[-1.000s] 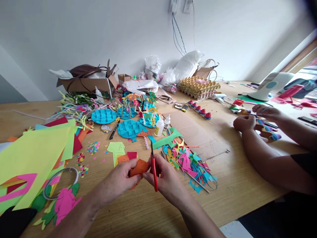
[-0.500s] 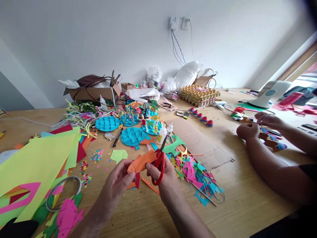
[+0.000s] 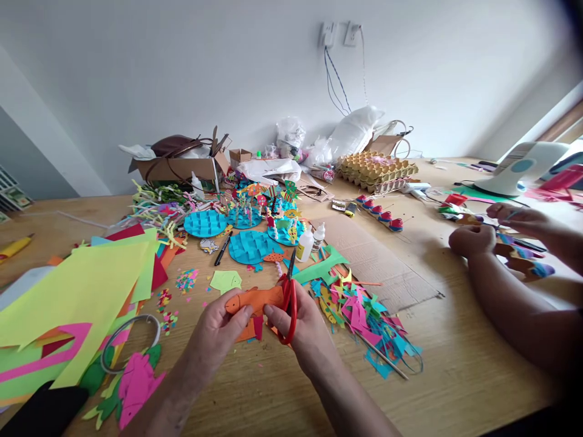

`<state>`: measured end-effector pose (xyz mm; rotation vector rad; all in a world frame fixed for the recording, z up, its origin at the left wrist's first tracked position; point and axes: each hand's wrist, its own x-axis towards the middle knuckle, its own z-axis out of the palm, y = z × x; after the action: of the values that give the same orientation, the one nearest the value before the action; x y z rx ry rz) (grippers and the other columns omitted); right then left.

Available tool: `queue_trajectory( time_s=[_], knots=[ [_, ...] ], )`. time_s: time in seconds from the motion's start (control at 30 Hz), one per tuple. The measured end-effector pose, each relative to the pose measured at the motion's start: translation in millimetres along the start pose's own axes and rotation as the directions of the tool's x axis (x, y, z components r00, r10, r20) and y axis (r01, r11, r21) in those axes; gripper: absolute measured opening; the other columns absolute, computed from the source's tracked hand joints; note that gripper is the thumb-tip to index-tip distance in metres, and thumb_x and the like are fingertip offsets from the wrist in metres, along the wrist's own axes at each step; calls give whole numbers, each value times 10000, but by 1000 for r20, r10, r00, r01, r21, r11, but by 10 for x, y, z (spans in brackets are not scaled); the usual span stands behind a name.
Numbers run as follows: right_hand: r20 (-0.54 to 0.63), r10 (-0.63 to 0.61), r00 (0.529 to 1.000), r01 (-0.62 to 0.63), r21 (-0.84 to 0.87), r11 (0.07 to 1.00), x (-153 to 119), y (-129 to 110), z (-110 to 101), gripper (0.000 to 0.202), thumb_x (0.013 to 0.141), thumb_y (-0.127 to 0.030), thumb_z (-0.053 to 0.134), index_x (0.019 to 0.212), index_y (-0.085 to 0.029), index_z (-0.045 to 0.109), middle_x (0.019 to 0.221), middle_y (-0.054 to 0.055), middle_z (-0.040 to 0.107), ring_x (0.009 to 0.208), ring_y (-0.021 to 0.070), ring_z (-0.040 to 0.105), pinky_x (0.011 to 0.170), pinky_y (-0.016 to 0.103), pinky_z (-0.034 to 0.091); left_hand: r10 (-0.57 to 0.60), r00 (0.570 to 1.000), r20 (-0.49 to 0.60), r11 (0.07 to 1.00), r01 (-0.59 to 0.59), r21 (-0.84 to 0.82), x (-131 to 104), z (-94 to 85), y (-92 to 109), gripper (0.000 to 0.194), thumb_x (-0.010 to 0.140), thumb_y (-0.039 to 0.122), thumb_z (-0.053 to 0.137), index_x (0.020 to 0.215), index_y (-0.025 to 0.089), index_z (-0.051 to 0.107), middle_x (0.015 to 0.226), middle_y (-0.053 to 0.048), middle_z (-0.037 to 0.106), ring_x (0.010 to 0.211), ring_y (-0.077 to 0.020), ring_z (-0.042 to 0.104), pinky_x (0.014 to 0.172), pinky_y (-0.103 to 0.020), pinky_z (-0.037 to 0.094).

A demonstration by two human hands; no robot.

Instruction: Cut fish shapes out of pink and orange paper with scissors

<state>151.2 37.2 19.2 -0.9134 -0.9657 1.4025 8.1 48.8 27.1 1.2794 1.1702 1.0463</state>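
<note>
Between my two hands is an orange paper fish (image 3: 255, 300) with a drawn eye and gill line. My left hand (image 3: 217, 332) pinches its head end between thumb and fingers. My right hand (image 3: 304, 328) grips the tail end and also carries red-handled scissors (image 3: 291, 303), their dark blades pointing up and away from me. Orange and dark red paper pieces (image 3: 248, 331) lie just under the fish. A pale green paper cutout (image 3: 225, 280) rests on the table beyond my left hand. Pink paper fish (image 3: 138, 385) sit at the lower left.
Coloured paper sheets (image 3: 82, 285) cover the left side, beside a roll of tape (image 3: 107, 358). Paper scraps (image 3: 364, 315) are heaped at right near cardboard (image 3: 378, 267). Glue bottles (image 3: 304, 244) stand behind, by blue discs (image 3: 255, 247). Another person's hands (image 3: 473, 240) work at far right.
The orange fish has turned from slanted to nearly level, and the scissors in my right hand stand a little more upright. The whole view has shifted slightly leftward.
</note>
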Motion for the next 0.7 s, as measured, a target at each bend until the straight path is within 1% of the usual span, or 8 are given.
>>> queue_trajectory(
  time_s=[0.07, 0.13, 0.23, 0.4, 0.5, 0.6, 0.67, 0.7],
  knots=[
    [-27, -23, 999, 23, 14, 1000, -8, 15, 11, 298, 673, -322, 717, 823, -177, 504, 636, -47, 536, 523, 94, 463, 491, 191, 381, 20, 1000, 6, 1000, -20, -9, -18, 8, -7, 109, 712, 275, 589, 752, 194, 650, 612, 42, 580, 608, -125, 506, 581, -189, 433],
    [-58, -41, 997, 43, 36, 998, -18, 41, 26, 301, 677, -323, 710, 843, -172, 509, 632, -52, 530, 518, 88, 457, 486, 185, 376, 32, 999, 12, 999, -32, -9, -35, 22, -11, 114, 718, 275, 578, 699, 193, 654, 601, 35, 584, 607, -127, 505, 593, -193, 435],
    [-75, -21, 997, 24, 42, 999, -27, 80, 42, 307, 677, -332, 709, 841, -177, 501, 617, -62, 508, 496, 82, 438, 468, 180, 361, 14, 1000, 14, 1000, -13, -18, -37, 46, -1, 106, 688, 254, 588, 647, 186, 658, 569, 29, 587, 582, -133, 507, 594, -209, 440],
    [-56, -19, 998, 17, -23, 1000, -41, 58, -17, 308, 702, -388, 687, 817, -188, 482, 606, -58, 488, 498, 95, 435, 465, 192, 363, 8, 1000, 16, 998, -7, -60, -5, 33, 20, 110, 685, 228, 600, 735, 180, 685, 634, 6, 642, 642, -159, 556, 631, -235, 452],
    [-5, -22, 1000, 21, -159, 987, -120, -5, -140, 295, 785, -455, 589, 762, -181, 482, 631, -25, 505, 545, 116, 465, 508, 213, 378, 11, 999, -38, 996, -14, -86, 6, -32, 15, 70, 695, 214, 614, 697, 175, 673, 605, 13, 627, 626, -145, 550, 624, -229, 446],
    [83, 74, 994, -42, -335, 941, -269, -21, -253, 392, 845, -517, 473, 632, -190, 431, 511, -41, 424, 479, 110, 398, 462, 213, 335, -17, 998, -64, 989, 7, -149, 8, -91, 7, 91, 709, 216, 619, 634, 168, 636, 578, 15, 622, 590, -129, 547, 601, -223, 444],
    [146, 166, 975, -96, -397, 913, -372, 16, -266, 423, 842, -556, 448, 623, -195, 420, 489, -55, 378, 449, 102, 360, 432, 206, 298, -39, 997, -59, 975, 26, -219, 7, -92, 6, 132, 724, 224, 615, 605, 167, 609, 568, 18, 619, 556, -119, 543, 577, -224, 446],
    [194, 181, 964, -88, -411, 907, -414, 47, -249, 444, 832, -579, 442, 613, -194, 417, 493, -52, 378, 442, 98, 353, 424, 205, 279, -42, 997, -60, 966, 25, -258, 6, -78, 6, 145, 731, 228, 613, 601, 166, 602, 569, 18, 619, 550, -117, 543, 571, -225, 450]
  ],
)
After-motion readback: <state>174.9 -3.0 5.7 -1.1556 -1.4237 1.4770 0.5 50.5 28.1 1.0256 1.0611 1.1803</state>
